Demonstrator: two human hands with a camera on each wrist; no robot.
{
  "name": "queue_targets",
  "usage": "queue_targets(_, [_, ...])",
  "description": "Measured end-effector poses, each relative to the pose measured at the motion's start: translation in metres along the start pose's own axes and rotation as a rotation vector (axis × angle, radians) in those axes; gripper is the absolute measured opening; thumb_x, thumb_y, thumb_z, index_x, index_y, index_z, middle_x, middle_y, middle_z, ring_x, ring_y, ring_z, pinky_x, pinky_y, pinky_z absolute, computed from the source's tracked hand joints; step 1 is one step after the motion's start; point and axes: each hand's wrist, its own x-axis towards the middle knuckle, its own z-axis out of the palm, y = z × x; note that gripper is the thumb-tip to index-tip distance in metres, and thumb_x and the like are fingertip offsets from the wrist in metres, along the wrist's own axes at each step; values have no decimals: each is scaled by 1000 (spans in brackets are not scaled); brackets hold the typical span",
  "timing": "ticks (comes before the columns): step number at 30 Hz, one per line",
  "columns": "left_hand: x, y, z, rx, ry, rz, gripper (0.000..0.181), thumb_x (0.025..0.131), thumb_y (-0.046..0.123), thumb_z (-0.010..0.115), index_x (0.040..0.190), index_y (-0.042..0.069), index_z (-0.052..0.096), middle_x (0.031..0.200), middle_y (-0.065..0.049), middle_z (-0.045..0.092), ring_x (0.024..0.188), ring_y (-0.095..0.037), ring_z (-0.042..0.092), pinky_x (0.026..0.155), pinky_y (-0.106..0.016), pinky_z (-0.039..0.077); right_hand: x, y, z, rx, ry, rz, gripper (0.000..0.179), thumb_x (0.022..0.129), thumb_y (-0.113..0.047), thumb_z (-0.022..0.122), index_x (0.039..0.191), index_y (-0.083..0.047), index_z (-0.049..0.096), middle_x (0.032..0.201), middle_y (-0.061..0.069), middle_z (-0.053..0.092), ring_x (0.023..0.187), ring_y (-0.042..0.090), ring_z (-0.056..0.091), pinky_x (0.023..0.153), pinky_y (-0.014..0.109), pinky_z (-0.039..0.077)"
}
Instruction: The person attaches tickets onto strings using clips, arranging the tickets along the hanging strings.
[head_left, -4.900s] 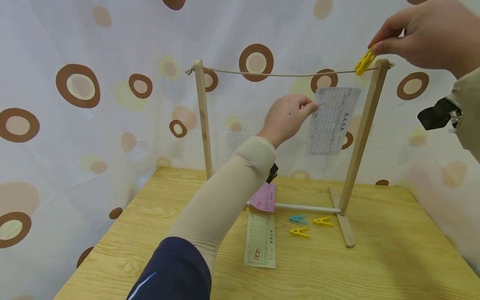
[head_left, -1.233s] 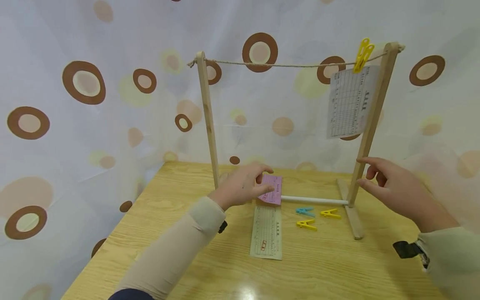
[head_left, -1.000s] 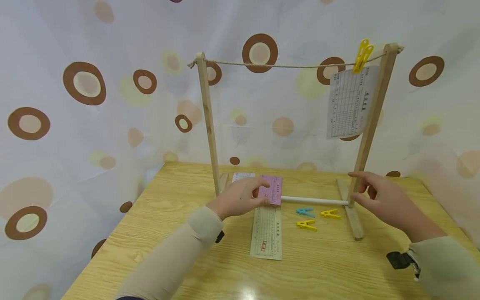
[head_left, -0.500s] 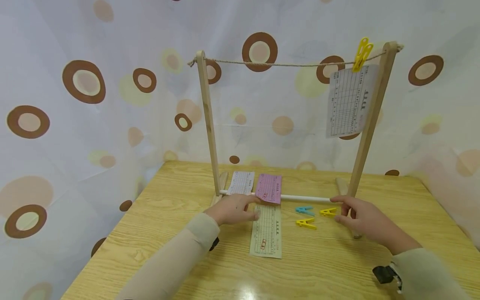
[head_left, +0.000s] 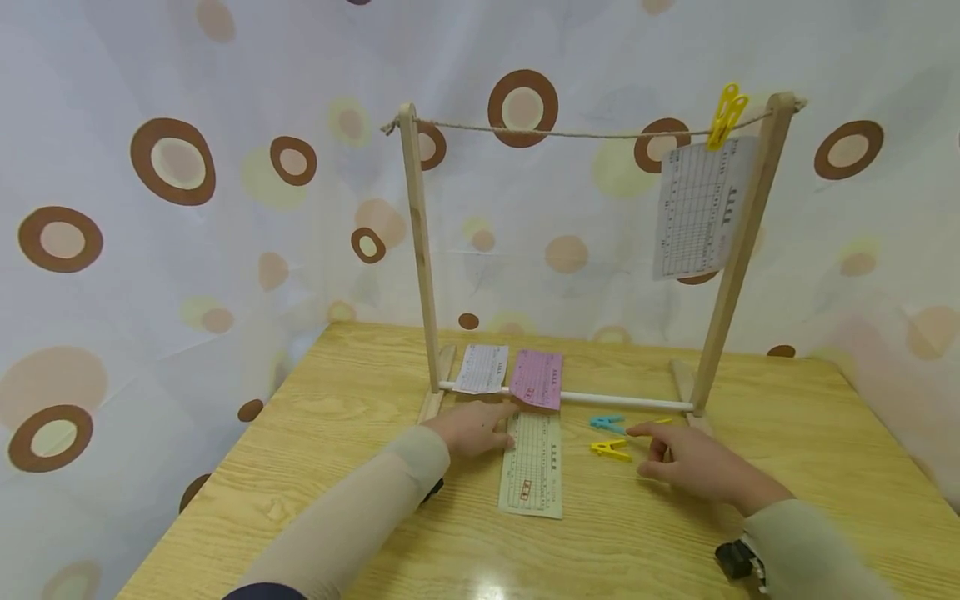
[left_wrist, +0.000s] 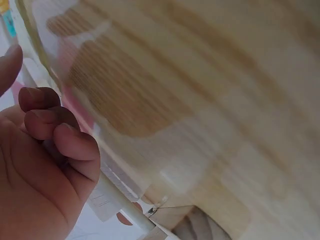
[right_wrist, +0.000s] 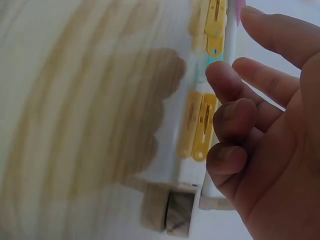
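Observation:
In the head view my left hand (head_left: 472,429) is low over the table, holding nothing. Its index fingertip is at the lower edge of a pink paper slip (head_left: 538,377), and its thumb is beside the upper left edge of a pale green slip (head_left: 532,475). My right hand (head_left: 693,462) hovers with thumb and index finger apart, index fingertip close to a blue clothespin (head_left: 606,423). A yellow clothespin (head_left: 611,451) lies just left of its thumb; another yellow clothespin (right_wrist: 204,127) is mostly hidden behind that hand in the head view.
A wooden frame (head_left: 738,250) carries a string (head_left: 555,133). At its right end a yellow clothespin (head_left: 724,117) holds a white printed slip (head_left: 697,208). Another white slip (head_left: 482,368) lies by the white crossbar (head_left: 630,402) on the wooden table (head_left: 360,375).
Earlier my left hand held the white slip under the string and my right hand a yellow clothespin; that slip now hangs clipped. Both hands have come down, the right one moving left toward the clothespins.

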Motion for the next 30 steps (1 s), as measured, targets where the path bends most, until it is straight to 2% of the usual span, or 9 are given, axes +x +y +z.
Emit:
queue_targets(4, [4,0,0,30,-11,-13,61,104,46,53,157,19,40,159,-3,38,141,-22,43,114,-40,34,6,-4,6,1,-15,0,62,97,-34,70,149,-8,48,93,-2,59,66,15,51,56,30,42])
queue_targets(8, [4,1,1,25,1,-3,50,105,40,54,151,20,48,151,1,50,135,-18,50,110,-38,39,10,-8,9,-25,-4,-24,58,97,-32,71,146,-9,52,89,-3,59,66,14,51,57,30,42])
queue_targets(11, [4,2,2,-7,14,12,43,102,36,60,143,24,54,130,7,64,113,-10,62,99,-35,47,12,-9,10,-47,1,-29,52,96,-32,71,141,-11,56,85,-4,58,64,13,50,57,30,42])
queue_targets(13, [4,4,2,-31,19,16,41,99,34,66,138,26,57,112,10,67,97,-8,62,90,-32,50,14,-9,11,-69,5,-34,48,96,-32,72,138,-13,58,83,-4,57,64,12,49,58,30,40])
queue_targets(15, [4,5,1,-56,16,11,40,97,32,70,135,25,59,101,11,65,88,-8,59,86,-31,49,16,-9,11,-85,8,-34,45,95,-32,73,135,-16,61,82,-4,56,64,12,48,59,30,40])
queue_targets(20, [7,8,1,-58,6,10,29,94,29,74,121,23,65,103,10,65,92,-7,59,87,-31,49,17,-8,13,-112,13,-55,34,93,-31,75,123,-20,65,82,-6,57,68,12,49,63,31,41])
queue_targets(25, [8,10,4,-53,5,11,10,93,27,75,95,22,66,91,9,58,82,-8,53,74,-28,46,15,-10,15,-110,-3,-48,35,91,-38,76,119,-21,63,80,-7,57,66,11,50,62,32,42])
queue_targets(30, [8,10,4,-76,31,9,23,91,24,77,78,20,58,79,7,52,73,-8,47,64,-27,39,15,-16,15,-136,13,-37,40,90,-44,76,117,-19,61,78,-5,55,64,11,48,61,32,41])
